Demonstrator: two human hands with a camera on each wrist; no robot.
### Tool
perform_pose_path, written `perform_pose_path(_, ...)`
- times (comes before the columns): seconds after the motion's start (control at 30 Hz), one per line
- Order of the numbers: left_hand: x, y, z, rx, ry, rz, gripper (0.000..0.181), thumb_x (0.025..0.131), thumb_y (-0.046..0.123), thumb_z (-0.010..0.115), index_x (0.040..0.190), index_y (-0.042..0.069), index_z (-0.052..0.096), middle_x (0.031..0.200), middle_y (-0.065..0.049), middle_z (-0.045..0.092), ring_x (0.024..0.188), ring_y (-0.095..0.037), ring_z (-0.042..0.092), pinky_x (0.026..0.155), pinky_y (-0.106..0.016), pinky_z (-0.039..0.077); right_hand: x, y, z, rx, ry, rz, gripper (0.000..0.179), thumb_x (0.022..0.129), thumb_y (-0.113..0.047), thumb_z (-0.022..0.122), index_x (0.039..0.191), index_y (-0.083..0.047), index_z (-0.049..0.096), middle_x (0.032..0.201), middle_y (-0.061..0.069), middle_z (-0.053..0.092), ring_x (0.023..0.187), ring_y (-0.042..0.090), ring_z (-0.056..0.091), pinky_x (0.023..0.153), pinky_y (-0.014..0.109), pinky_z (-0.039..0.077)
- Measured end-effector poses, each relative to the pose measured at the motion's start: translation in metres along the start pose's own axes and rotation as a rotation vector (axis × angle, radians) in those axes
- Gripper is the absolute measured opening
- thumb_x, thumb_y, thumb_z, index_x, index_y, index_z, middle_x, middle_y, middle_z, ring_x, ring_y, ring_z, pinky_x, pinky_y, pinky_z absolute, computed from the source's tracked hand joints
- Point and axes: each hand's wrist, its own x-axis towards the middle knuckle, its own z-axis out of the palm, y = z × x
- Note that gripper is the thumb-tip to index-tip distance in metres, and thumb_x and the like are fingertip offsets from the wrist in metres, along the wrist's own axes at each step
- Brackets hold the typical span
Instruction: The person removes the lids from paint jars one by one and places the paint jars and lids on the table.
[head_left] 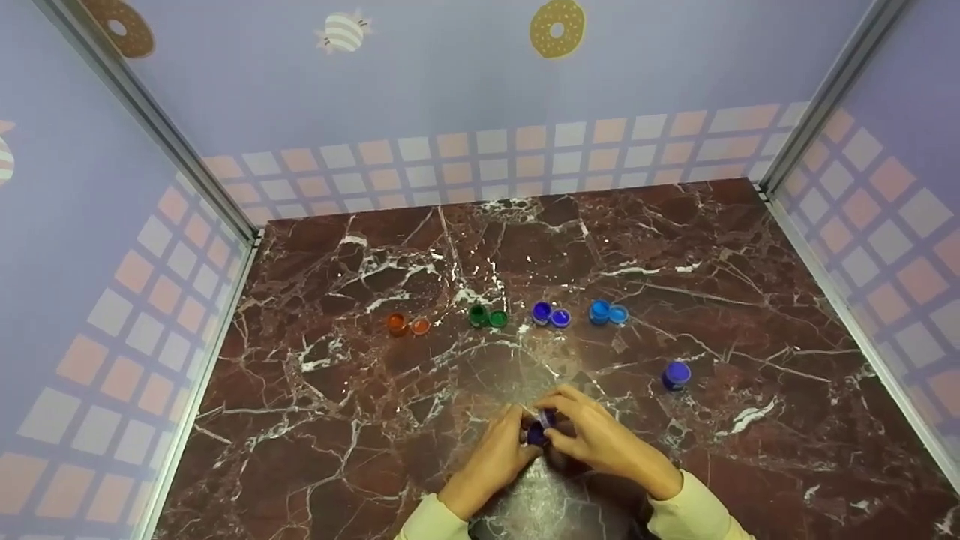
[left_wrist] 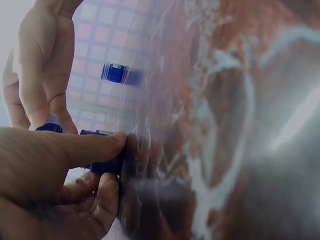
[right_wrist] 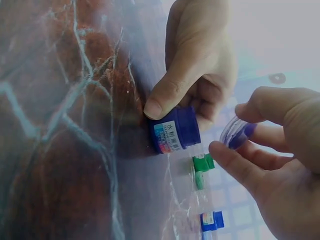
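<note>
A dark blue-purple paint jar [right_wrist: 175, 131] with a printed label stands on the marbled tabletop, its mouth uncovered. My left hand [head_left: 495, 450] grips it, thumb on the label side and fingers behind. Just off the jar's mouth, my right hand [head_left: 592, 439] pinches the clear screw lid [right_wrist: 235, 131] by its rim between thumb and fingers; purple paint shows on the lid's inner side. In the left wrist view the lid is mostly hidden behind the left hand. A capped purple jar [head_left: 676, 375] stands to the right of both hands.
Beyond the hands runs a row of uncapped jars, each with its lid beside it: orange [head_left: 397, 324], green [head_left: 478, 315], dark blue [head_left: 541, 313] and light blue [head_left: 599, 311]. Patterned panels [head_left: 450, 97] enclose the tabletop [head_left: 300, 420] at the back and sides.
</note>
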Motion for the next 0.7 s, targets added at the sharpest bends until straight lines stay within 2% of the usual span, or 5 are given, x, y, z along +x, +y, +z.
perform_pose_path(0.17, -0.001, 0.006, 0.001, 0.061, 0.007, -0.011, 0.038, 0.079, 0.0, 0.084, 0.107, 0.005, 0.059, 0.102, -0.004, 0.057, 0.093, -0.019, 0.058, 0.086, -0.037, 0.051, -0.003, 0.004, 0.001, 0.078, 0.075, 0.005, 0.035, 0.087, 0.001, 0.076, 0.121, 0.004, 0.065, 0.119, 0.009, 0.064, 0.104, 0.024, 0.066, 0.088, 0.041, 0.058)
perform_pose_path(0.37, -0.002, 0.011, 0.001, 0.082, -0.019, -0.028, 0.043, 0.079, 0.002, 0.084, 0.113, 0.002, 0.058, 0.109, -0.005, 0.054, 0.102, -0.022, 0.06, 0.093, -0.037, 0.053, -0.005, 0.007, 0.0, 0.126, 0.17, 0.013, 0.034, 0.086, -0.002, 0.079, 0.118, -0.001, 0.068, 0.11, 0.01, 0.067, 0.089, 0.02, 0.064, 0.073, 0.034, 0.057)
perform_pose_path(0.53, -0.003, 0.011, 0.0, 0.069, -0.018, -0.04, 0.04, 0.084, 0.009, 0.084, 0.113, 0.004, 0.058, 0.109, -0.005, 0.056, 0.101, -0.02, 0.06, 0.091, -0.038, 0.053, -0.006, 0.007, -0.002, 0.188, 0.201, 0.038, 0.032, 0.088, -0.003, 0.079, 0.119, -0.003, 0.069, 0.107, 0.005, 0.066, 0.083, 0.019, 0.064, 0.069, 0.034, 0.057)
perform_pose_path(0.7, -0.001, 0.011, -0.001, 0.071, 0.003, 0.0, 0.034, 0.085, 0.006, 0.083, 0.109, 0.003, 0.06, 0.106, -0.007, 0.059, 0.097, -0.022, 0.063, 0.086, -0.037, 0.055, -0.007, 0.009, -0.001, 0.276, 0.219, 0.107, 0.034, 0.087, 0.001, 0.079, 0.119, 0.0, 0.068, 0.106, 0.011, 0.066, 0.085, 0.021, 0.067, 0.075, 0.032, 0.06)
